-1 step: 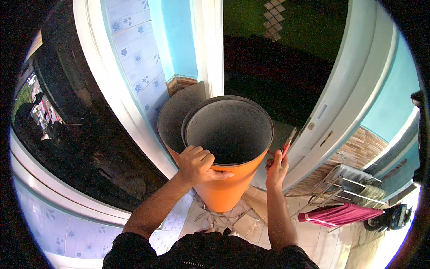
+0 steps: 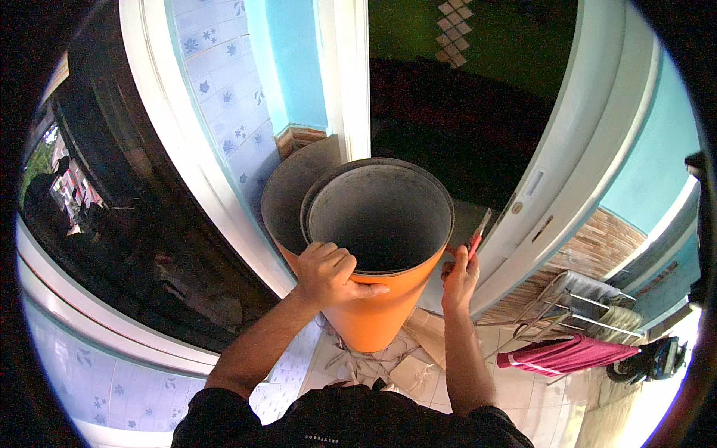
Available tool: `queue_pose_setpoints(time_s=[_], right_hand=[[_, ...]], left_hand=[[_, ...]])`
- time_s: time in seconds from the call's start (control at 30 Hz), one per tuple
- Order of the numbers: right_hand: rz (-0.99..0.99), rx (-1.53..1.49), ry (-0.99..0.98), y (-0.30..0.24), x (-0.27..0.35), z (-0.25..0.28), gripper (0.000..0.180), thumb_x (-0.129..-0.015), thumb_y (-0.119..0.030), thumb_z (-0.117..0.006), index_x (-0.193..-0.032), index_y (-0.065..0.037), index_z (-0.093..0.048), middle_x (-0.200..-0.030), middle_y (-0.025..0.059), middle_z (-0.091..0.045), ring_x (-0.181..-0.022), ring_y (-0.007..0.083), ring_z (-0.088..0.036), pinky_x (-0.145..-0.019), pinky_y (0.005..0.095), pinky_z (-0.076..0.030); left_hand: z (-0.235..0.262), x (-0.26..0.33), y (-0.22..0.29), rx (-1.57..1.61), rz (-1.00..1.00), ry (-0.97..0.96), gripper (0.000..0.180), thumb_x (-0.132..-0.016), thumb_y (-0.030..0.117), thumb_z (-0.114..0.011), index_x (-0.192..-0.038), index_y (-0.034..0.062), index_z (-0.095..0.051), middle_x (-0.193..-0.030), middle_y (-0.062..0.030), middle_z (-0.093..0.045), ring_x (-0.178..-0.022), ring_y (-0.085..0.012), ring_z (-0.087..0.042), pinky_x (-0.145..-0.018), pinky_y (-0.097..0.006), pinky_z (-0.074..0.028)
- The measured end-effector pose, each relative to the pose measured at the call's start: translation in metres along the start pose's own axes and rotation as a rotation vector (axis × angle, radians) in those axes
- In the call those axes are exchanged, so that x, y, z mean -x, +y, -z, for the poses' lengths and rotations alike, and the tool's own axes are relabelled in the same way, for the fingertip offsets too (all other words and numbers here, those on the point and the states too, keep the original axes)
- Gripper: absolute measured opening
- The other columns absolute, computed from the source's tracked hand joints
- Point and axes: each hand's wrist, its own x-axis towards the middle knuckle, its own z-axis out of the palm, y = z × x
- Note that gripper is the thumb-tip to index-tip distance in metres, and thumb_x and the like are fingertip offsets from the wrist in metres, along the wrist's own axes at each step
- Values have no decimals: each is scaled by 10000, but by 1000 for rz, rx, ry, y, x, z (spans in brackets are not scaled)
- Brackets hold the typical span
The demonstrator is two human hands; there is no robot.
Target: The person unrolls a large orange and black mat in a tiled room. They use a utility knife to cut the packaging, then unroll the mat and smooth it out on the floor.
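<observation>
Your left hand [image 2: 328, 272] had its fingers clamped over the near rim of the rolled orange sheet [image 2: 373, 299], while your right hand [image 2: 459, 276] closed its fingers on a red cutter [image 2: 478, 235] beside it. Nothing showed a change. The roll stood upright on the tiled floor [image 2: 523, 396], its long axis vertical, mouth open toward you, against the white door frame [image 2: 351, 75].

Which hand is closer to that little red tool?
Right. The right hand holds the red tool itself, beside the roll's rim. The left hand is across the rolled orange sheet, gripping its near edge, apart from the tool.
</observation>
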Motion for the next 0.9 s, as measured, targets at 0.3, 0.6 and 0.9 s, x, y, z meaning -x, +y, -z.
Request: queue_pose_setpoints(time_s=[0.3,0.6,0.9], right_hand=[[97,180,-63,9,-15,4,268,-1028,-337,-541,-1081,-76,-571,-811,-28,-550,-594,56,-454,-500,245,-353],[136,303,-68,9,-28,4,292,-1017,-322,-553,-1018,-31,-577,-766,-9,-501,-673,99,-429,-601,289,-376],[111,171,-56,15,-22,-13,334,-995,-327,-572,-968,5,-590,-740,3,-517,-695,119,-476,-615,315,-408]], left_hand=[[-7,-17,30,29,64,-8,684,-618,637,-829,-507,150,-361,-495,-29,-418,-451,-224,-463,-483,-362,-377],[-16,-20,56,-77,76,-72,607,-683,542,-827,-506,155,-395,-484,-22,-488,-455,-212,-506,-487,-368,-357],[-3,-20,48,-104,205,-156,563,-705,550,-805,-555,120,-475,-543,-75,-564,-520,-266,-598,-522,-395,-446]])
